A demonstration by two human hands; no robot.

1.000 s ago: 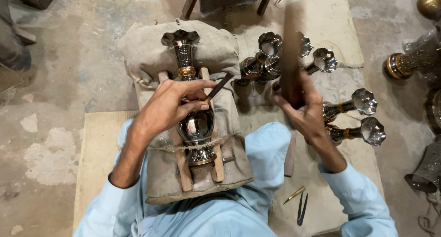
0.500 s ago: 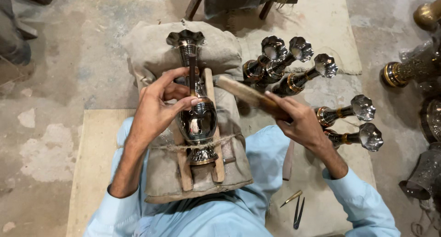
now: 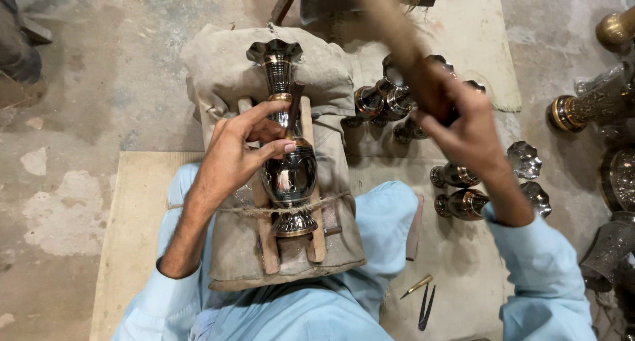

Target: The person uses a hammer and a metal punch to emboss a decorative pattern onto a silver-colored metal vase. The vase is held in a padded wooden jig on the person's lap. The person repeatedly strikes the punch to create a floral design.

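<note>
Left hand (image 3: 241, 152) pinching low, right hand (image 3: 456, 119) fisted, raised.

vase (image 3: 286, 162) on padded block (image 3: 231, 70) | more vases (image 3: 397, 99) right | tools (image 3: 423, 298) near-right

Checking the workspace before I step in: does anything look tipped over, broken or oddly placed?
Nothing looks damaged. The finished vases lie on their sides on the mat, apparently set down that way, and small pointed tools lie loose beside the person's knee.

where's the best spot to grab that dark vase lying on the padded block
Likely the narrow neck, just below the flared mouth of the vase, coming from above. It lies on its side between wooden slats, tied at the foot, so the neck is the slim free part.
</note>
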